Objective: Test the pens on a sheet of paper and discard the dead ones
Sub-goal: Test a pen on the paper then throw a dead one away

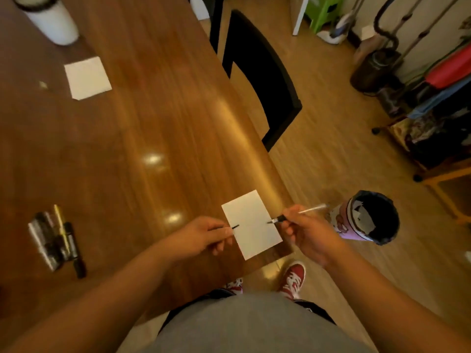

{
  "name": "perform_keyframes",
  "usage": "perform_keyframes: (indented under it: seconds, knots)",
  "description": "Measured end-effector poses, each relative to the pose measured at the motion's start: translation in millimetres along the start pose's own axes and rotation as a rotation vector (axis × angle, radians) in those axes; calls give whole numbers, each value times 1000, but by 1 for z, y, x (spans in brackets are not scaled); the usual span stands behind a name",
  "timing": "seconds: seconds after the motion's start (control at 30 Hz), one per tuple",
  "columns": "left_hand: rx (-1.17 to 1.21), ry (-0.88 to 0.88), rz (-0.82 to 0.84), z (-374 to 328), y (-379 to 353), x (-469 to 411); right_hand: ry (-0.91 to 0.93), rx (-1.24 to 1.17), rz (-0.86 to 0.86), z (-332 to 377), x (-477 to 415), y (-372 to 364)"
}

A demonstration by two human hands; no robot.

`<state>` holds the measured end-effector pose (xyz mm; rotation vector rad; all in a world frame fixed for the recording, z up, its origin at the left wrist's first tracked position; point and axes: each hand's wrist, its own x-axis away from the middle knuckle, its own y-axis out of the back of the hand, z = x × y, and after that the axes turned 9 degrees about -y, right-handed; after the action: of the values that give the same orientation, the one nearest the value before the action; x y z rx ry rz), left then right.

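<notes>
A small white sheet of paper (252,225) lies near the table's right front corner. My right hand (305,231) holds a pen (298,214) with a black grip and pale barrel, its tip over the paper's right edge. My left hand (204,236) pinches a thin black pen cap (234,227) at the paper's left edge. A pile of several pens and markers (57,240) lies on the table at the left. A bin (367,219) with a black liner and some paper scraps inside stands on the floor right of the table corner.
The wooden table (153,123) carries a second white sheet (88,77) and a white cylinder (51,19) at the far left. A black chair (262,77) stands at the table's right side. Clutter fills the floor at the far right.
</notes>
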<state>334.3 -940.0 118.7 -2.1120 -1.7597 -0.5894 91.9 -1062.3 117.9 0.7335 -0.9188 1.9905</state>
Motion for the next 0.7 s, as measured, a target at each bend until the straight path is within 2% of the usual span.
perform_keyframes:
  seconds: [0.13,0.27,0.37,0.43,0.57,0.7]
  knots:
    - [-105,55,-248,34,33,8,47,326,-147,29,-19,19]
    - [-293,63,-386,47,18,4,85,606,-198,31,-45,2]
    - [-401,76,-418,46,-8,-1,145,719,-207,29,-62,-12]
    - [-569,47,-432,42,-27,-7,186,800,-159,27,-70,-19]
    - [-845,-101,-455,39,-65,-30,256,1026,-84,22,-85,-28]
    - [-1000,-214,-392,45,-87,-53,305,1066,34,22,-93,-38]
